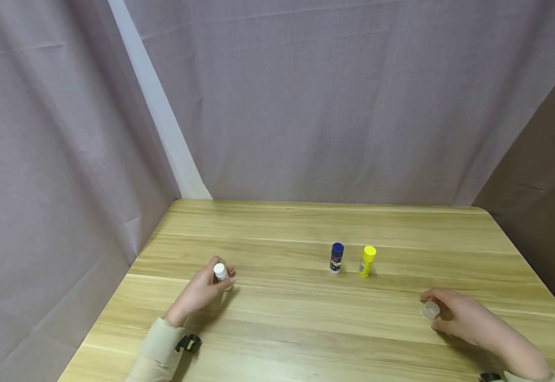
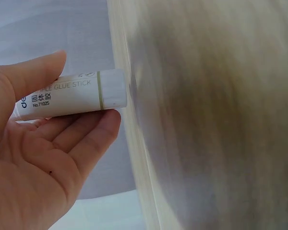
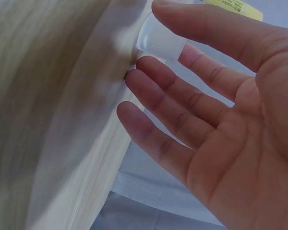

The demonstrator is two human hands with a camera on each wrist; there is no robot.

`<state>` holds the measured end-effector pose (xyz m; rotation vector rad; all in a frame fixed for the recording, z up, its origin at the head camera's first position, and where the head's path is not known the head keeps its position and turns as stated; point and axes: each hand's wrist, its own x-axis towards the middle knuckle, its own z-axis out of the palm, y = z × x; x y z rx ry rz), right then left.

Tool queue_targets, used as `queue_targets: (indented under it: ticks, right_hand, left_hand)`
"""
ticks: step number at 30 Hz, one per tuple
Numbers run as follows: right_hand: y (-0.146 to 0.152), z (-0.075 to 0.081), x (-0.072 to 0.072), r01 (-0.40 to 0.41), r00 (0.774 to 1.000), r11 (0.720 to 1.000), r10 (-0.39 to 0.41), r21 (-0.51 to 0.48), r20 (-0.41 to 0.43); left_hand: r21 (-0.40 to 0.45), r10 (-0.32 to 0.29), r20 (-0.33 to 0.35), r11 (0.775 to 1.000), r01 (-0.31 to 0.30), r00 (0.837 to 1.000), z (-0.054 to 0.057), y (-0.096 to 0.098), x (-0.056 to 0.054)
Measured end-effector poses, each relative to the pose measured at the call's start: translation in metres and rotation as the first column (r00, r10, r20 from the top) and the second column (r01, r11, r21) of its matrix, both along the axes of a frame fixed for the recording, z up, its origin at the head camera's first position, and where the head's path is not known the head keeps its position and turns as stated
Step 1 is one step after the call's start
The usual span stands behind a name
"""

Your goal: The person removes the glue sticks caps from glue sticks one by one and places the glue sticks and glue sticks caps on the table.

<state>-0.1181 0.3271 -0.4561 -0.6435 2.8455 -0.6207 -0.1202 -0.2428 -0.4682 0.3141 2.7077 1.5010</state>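
Observation:
My left hand (image 1: 202, 287) holds a white glue stick (image 2: 62, 95) upright at the left of the table, thumb on one side and fingers on the other. In the left wrist view, its printed label faces the camera and its lower end is close to the tabletop. Toward the right side, my right hand (image 1: 468, 318) pinches a small translucent white cap (image 3: 161, 39) between thumb and index finger, low over the wood. Its other fingers (image 3: 149, 91) are spread and loosely bent. Whether the cap touches the table cannot be told.
A glue stick with a dark blue cap (image 1: 337, 258) and a yellow glue stick (image 1: 366, 261) stand upright side by side between the hands, farther back. The wood-grain table (image 1: 277, 339) is bordered by grey curtains (image 1: 306, 106) behind and at the sides.

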Motion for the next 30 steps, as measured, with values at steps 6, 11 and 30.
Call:
queue_targets:
  ticks: [6, 11, 30]
  right_hand:
    - [-0.001, 0.0, -0.002, 0.005, 1.0, 1.0, -0.005, 0.005, 0.026]
    - [-0.002, 0.001, -0.002, 0.003, 0.999, 1.0, -0.003, -0.004, 0.052]
    - [-0.003, 0.002, 0.001, -0.005, 1.0, 1.0, 0.005, 0.008, 0.007]
  left_hand:
    - [-0.03, -0.04, 0.035, 0.999, 0.041, 0.999, -0.001, -0.003, -0.001]
    - [-0.016, -0.051, 0.051, 0.999, 0.052, 0.997, -0.004, -0.004, -0.002]
    - [0.016, 0.018, 0.091, 1.0, -0.02, 0.996, 0.008, -0.005, -0.001]
